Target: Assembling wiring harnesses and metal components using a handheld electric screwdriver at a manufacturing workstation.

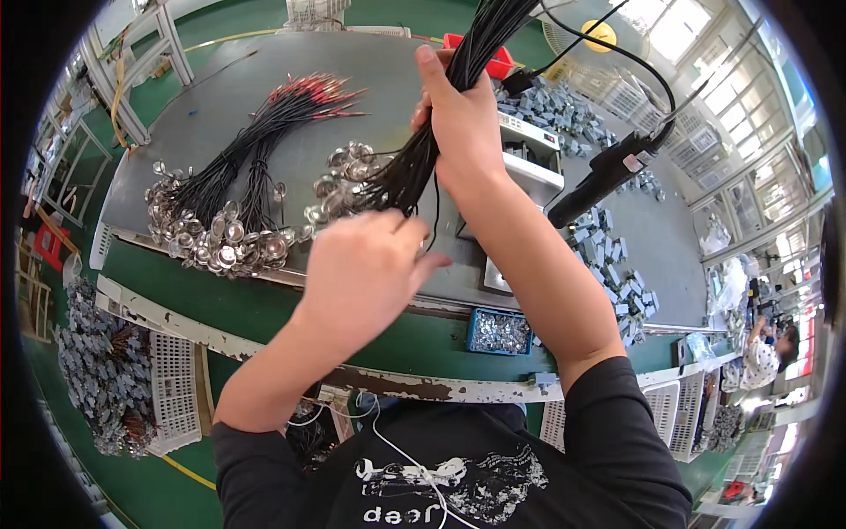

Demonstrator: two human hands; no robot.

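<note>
My right hand [465,123] is wrapped round a thick bundle of black wires [486,42], which runs from the top edge down toward the table's near side. Round shiny metal caps [339,181] sit at the bundle's lower end. Close by those caps, my left hand [361,264] is smeared by motion, its thumb out to the side; whether it grips a wire cannot be made out. To the left lie more bundles of black wires [231,163], with red tips [317,93] at the far end and metal caps [225,251] along the table's near edge.
A black electric screwdriver [599,181] hangs on a cable at the right. Behind my right forearm stands a white metal device [529,145]. Many small grey blocks [608,256] cover the right of the table [670,264]. A blue tray [500,332] holds small metal parts.
</note>
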